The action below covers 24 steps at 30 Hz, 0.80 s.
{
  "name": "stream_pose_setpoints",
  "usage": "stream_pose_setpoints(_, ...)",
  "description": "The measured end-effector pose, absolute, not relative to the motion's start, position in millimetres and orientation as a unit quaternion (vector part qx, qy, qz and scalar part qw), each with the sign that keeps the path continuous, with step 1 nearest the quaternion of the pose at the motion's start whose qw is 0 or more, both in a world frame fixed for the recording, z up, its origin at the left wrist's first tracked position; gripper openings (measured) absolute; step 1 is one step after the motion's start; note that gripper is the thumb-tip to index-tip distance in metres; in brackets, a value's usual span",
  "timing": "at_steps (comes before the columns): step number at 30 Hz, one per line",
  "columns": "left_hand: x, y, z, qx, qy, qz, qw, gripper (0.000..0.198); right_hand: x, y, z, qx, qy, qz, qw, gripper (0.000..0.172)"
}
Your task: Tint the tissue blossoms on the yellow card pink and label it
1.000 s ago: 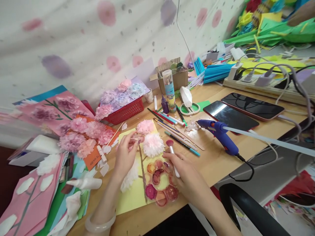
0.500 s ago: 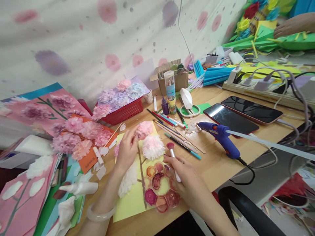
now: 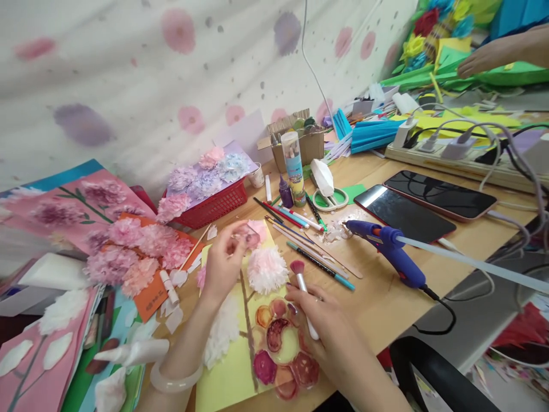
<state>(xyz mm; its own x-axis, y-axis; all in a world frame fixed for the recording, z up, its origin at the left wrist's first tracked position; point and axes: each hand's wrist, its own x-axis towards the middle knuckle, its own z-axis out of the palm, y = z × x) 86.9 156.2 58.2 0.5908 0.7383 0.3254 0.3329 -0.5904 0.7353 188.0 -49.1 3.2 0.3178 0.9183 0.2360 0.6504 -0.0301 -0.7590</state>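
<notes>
My right hand (image 3: 326, 326) is closed around a makeup brush (image 3: 302, 286), its pink bristles pointing up and away. The same hand grips the edge of a clear flower-shaped paint palette (image 3: 286, 349), whose wells hold red, orange and magenta paint. My left hand (image 3: 225, 263) has its fingers pinched at the near-left edge of a pink paper flower (image 3: 256, 232). That flower lies at the top of a yellow card (image 3: 227, 380) with a brown painted stem. Below it on the card are a pale pink-and-white paper flower (image 3: 268, 270) and a white one (image 3: 222, 332), partly behind my left wrist.
A blue glue gun (image 3: 386, 246) lies right, beside two phones (image 3: 440, 191) and a power strip (image 3: 454, 154). Pens and brushes (image 3: 321, 260) lie beyond the palette. A red basket (image 3: 214, 203) holds flowers. Another person's hand (image 3: 484, 57) is at the far right.
The view has shifted slightly. My left hand stays at the pink flower, its fingers a little more curled. My right hand keeps the brush and palette. The other person's hand has moved left.
</notes>
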Motion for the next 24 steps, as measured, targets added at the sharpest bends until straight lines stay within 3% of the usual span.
stream_pose_setpoints(10,67,157,65,0.83,0.351,0.296,0.318,0.031,188,-51,3,-0.697,-0.571,0.172,0.399,0.04)
stream_pose_setpoints(17,51,147,60,0.817,0.375,0.295,0.325,0.025,189,-51,-3,-0.693,-0.575,0.167,0.403,0.05)
stream_pose_setpoints(20,44,141,64,0.822,0.373,0.266,0.339,0.023,189,-50,-3,-0.694,-0.575,0.163,0.4,0.047)
stream_pose_setpoints(24,38,134,71,0.814,0.376,0.314,0.311,0.026,188,-49,1,-0.697,-0.569,0.155,0.409,0.037)
